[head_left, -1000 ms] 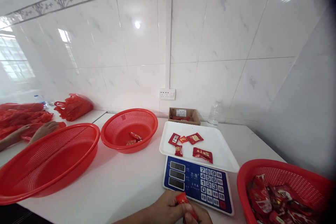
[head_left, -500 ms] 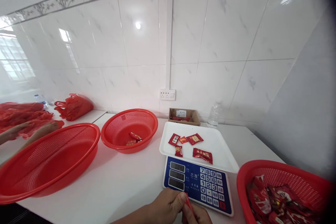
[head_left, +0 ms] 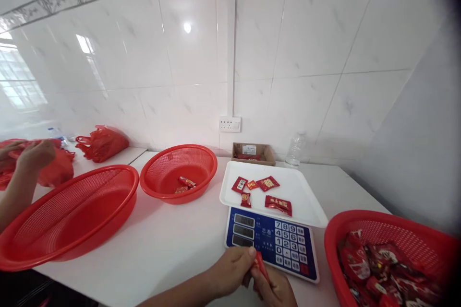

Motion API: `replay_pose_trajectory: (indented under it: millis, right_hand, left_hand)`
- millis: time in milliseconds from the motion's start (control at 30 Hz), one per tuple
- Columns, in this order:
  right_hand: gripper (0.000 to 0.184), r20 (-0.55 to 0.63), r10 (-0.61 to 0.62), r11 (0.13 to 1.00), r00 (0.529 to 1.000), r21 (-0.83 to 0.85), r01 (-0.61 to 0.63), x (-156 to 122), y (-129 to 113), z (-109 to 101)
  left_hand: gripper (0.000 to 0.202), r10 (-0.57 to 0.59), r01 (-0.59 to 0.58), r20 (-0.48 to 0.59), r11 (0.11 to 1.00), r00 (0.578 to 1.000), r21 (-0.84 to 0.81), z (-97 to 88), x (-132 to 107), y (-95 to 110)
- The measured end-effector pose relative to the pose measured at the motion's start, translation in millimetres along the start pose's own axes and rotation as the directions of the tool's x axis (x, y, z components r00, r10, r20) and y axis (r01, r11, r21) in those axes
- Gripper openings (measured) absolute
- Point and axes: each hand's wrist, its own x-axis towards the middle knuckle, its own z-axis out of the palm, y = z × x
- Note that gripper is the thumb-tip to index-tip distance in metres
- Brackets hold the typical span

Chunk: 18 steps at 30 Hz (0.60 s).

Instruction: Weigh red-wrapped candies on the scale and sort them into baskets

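Note:
Between my fingers is a small red wrapped candy, in front of the scale. My left hand pinches its upper end, and my right hand is closed round its lower part. Just beyond my hands stands a blue digital scale with a keypad and displays. Its white tray carries several red candy packets, lying apart in two rows. To the right, a red basket holds a heap of red-wrapped sweets.
A red basket with a few sweets stands left of the scale, and a larger red basket further left. Behind are a cardboard box and a clear bottle. Another person's hands handle red bags at far left.
My hands have risen slightly, still holding the red candy. At far left the other person's hands have lifted a red bag. The view has tilted a little.

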Motion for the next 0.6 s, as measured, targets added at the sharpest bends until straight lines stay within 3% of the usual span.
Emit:
replay_pose_trajectory:
  millis: [133, 267, 500, 600]
  right_hand:
    - [0.054, 0.040, 0.041, 0.994, 0.998, 0.099, -0.045, -0.5, 0.9, -3.4]
    - [0.046, 0.007, 0.107, 0.992, 0.994, 0.063, -0.108, 0.4, -3.2, -7.2]
    - [0.041, 0.081, 0.063, 0.997, 0.995, 0.029, -0.066, 2.1, -4.3, -6.8]
    - [0.040, 0.113, 0.062, 0.996, 0.992, 0.049, -0.068, 1.4, -3.3, -6.1]
  left_hand:
    - [0.057, -0.046, 0.039, -0.077, 0.995, 0.996, -0.091, -0.4, 1.4, -3.0]
    - [0.055, -0.081, 0.047, -0.184, 0.983, 0.980, -0.179, -0.9, 1.2, -2.3]
    - [0.044, -0.080, 0.077, -0.017, 0.985, 0.997, -0.155, -4.9, -2.1, 0.9]
    - [0.043, -0.084, 0.083, 0.002, 0.980, 0.996, -0.180, -5.7, -2.0, 0.3]
